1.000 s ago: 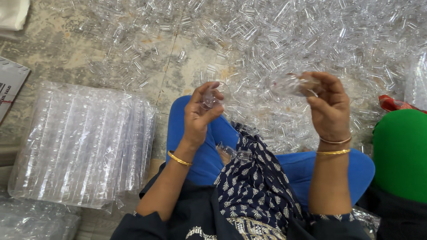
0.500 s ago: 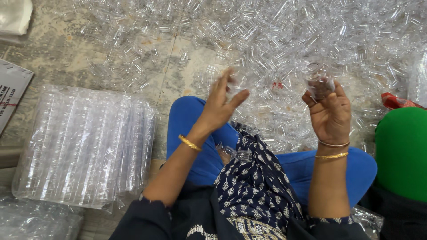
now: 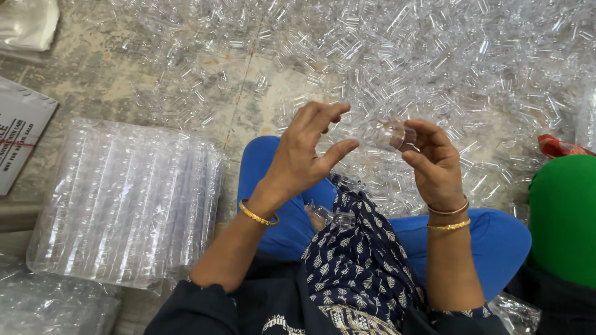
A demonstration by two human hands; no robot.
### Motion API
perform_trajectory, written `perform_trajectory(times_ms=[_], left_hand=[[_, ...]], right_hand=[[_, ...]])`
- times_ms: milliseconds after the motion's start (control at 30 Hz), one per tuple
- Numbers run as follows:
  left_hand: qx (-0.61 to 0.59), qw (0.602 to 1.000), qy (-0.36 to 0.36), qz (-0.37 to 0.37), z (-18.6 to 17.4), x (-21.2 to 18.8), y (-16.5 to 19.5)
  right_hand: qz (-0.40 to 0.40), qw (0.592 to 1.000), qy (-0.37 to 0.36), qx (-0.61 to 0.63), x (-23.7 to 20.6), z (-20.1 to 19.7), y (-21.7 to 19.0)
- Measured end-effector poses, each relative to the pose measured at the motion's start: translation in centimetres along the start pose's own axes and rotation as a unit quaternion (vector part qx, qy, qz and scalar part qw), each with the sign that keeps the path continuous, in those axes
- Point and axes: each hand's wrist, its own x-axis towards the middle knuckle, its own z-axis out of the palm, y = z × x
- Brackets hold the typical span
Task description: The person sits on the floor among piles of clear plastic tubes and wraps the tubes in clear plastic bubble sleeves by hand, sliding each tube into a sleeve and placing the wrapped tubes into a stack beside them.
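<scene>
Two bare hands hover over the blue-clad lap: the right hand pinches a small clear plastic cup-shaped piece between thumb and fingertips, lying on its side with its open mouth turned toward the left hand, which is open, fingers spread, just beside the piece without touching it. Countless clear plastic pieces like it lie strewn across the far side of the grey stone floor, a flat stack of clear ribbed plastic trays rests near the floor's left edge, and another small clear plastic piece sits on the dark blue patterned cloth in the lap.
</scene>
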Motion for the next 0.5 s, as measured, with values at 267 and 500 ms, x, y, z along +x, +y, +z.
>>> perform_trajectory(times_ms=[267,500], left_hand=[[-0.043,0.998,-0.040,-0.023,-0.2,-1.3,-0.1],[-0.049,0.998,0.015,-0.042,-1.8,-2.7,-0.3]], right_hand=[[0.003,0.998,-0.025,-0.051,-0.1,1.9,-1.6],[-0.015,0.995,-0.074,-0.061,-0.1,3.0,-2.1]])
